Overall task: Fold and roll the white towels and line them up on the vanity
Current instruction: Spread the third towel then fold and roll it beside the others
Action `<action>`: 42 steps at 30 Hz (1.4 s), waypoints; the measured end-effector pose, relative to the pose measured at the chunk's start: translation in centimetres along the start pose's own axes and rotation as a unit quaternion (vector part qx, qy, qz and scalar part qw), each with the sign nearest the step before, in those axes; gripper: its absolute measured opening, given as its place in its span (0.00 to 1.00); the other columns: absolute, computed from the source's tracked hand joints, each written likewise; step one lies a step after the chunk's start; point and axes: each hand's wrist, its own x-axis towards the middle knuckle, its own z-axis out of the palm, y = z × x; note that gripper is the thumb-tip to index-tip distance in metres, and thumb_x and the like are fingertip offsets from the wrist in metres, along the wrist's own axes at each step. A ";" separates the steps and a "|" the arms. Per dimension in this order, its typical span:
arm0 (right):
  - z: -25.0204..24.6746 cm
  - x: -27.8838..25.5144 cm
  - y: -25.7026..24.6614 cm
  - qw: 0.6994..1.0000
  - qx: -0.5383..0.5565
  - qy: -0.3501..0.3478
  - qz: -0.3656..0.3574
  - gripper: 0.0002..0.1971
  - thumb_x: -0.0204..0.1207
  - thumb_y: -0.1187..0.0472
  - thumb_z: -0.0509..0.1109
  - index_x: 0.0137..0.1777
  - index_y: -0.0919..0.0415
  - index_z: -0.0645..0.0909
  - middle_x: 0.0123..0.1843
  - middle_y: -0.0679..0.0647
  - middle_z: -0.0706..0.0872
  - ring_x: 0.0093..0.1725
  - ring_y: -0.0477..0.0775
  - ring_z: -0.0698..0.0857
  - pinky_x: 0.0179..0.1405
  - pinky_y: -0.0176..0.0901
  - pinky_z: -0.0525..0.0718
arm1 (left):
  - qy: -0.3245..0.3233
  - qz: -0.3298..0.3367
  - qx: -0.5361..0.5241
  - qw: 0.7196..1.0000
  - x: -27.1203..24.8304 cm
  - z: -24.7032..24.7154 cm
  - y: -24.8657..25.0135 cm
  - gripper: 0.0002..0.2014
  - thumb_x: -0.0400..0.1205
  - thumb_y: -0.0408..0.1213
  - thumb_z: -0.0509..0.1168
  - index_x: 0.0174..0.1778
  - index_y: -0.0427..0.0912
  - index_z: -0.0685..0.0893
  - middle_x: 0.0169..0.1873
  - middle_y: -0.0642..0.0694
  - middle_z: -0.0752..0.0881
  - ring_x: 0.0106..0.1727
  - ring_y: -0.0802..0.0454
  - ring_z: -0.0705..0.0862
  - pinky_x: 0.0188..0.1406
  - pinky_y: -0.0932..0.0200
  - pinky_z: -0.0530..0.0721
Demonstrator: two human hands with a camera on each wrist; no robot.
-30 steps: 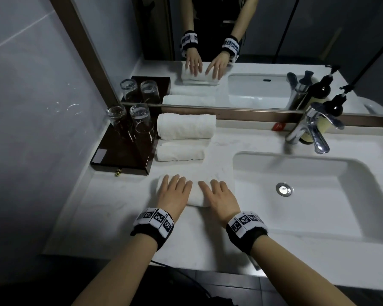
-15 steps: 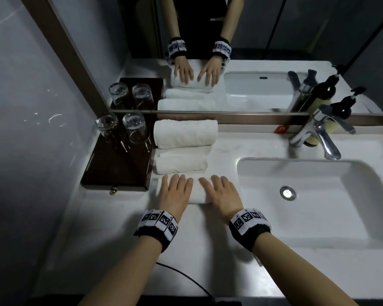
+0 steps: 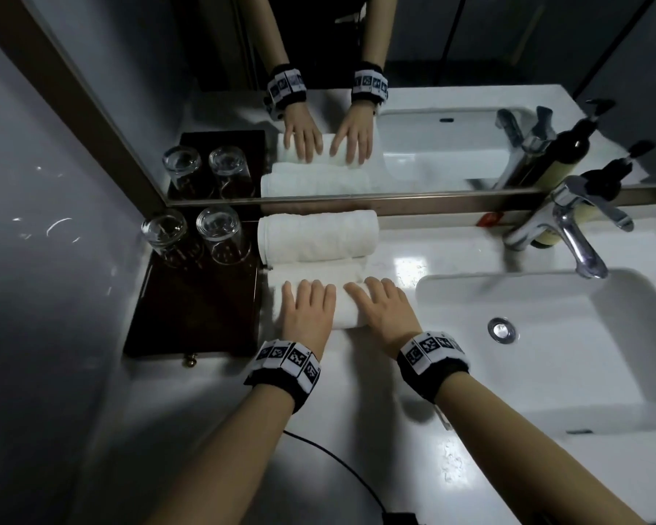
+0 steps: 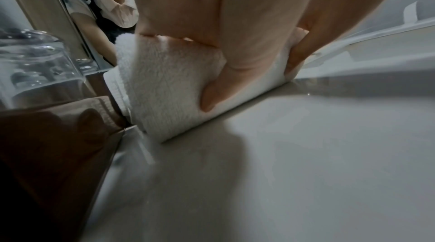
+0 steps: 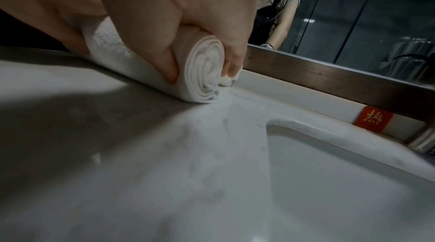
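Three white towel rolls lie in a row on the vanity [image 3: 356, 395], left of the sink. The thick roll [image 3: 319, 236] sits against the mirror frame, with a thinner roll [image 3: 319, 267] touching its near side. The nearest roll [image 3: 344, 312] lies against that one. My left hand [image 3: 308, 306] covers its left half and my right hand [image 3: 382, 306] its right end. In the left wrist view the roll [image 4: 160, 87] has my thumb on its near side. The right wrist view shows the roll's spiral end [image 5: 204, 71], thumb in front and fingertips behind.
A dark wooden tray [image 3: 194, 308] with two upturned glasses [image 3: 163, 231] [image 3: 220, 231] stands just left of the towels. The sink basin [image 3: 546, 354] and chrome faucet [image 3: 569, 229] are on the right, with a pump bottle [image 3: 550, 236] behind the faucet. A mirror runs along the back.
Both hands have rolled the nearest towel away from me. Its flat part is now wound in and the roll has met the second roll.
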 end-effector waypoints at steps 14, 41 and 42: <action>-1.4 0.3 1.2 0.991 0.094 0.054 -0.072 0.26 0.74 0.68 0.66 0.73 0.61 0.70 0.73 0.63 0.71 0.71 0.65 0.71 0.64 0.57 0.77 | -0.114 -0.015 -0.048 0.992 1.7 -1.2 -1.9 0.20 0.77 0.29 0.57 0.66 0.43 0.68 0.66 0.44 0.72 0.69 0.44 0.70 0.75 0.40 0.60; -1.9 4.4 1.4 0.994 0.090 -0.016 -0.064 0.28 0.77 0.68 0.58 0.78 0.62 0.61 0.77 0.60 0.67 0.76 0.60 0.65 0.67 0.54 0.75 | -0.107 -0.022 -0.024 0.994 3.9 -0.7 -3.3 0.31 0.67 0.29 0.68 0.66 0.46 0.69 0.62 0.47 0.75 0.63 0.47 0.75 0.61 0.48 0.71; -1.9 4.5 1.4 0.994 0.092 -0.016 -0.063 0.28 0.77 0.68 0.58 0.78 0.62 0.61 0.77 0.60 0.67 0.76 0.60 0.65 0.67 0.54 0.75 | -0.088 -0.023 -0.012 0.996 3.6 -0.8 -3.3 0.28 0.67 0.30 0.67 0.64 0.47 0.73 0.59 0.48 0.77 0.59 0.47 0.78 0.58 0.48 0.74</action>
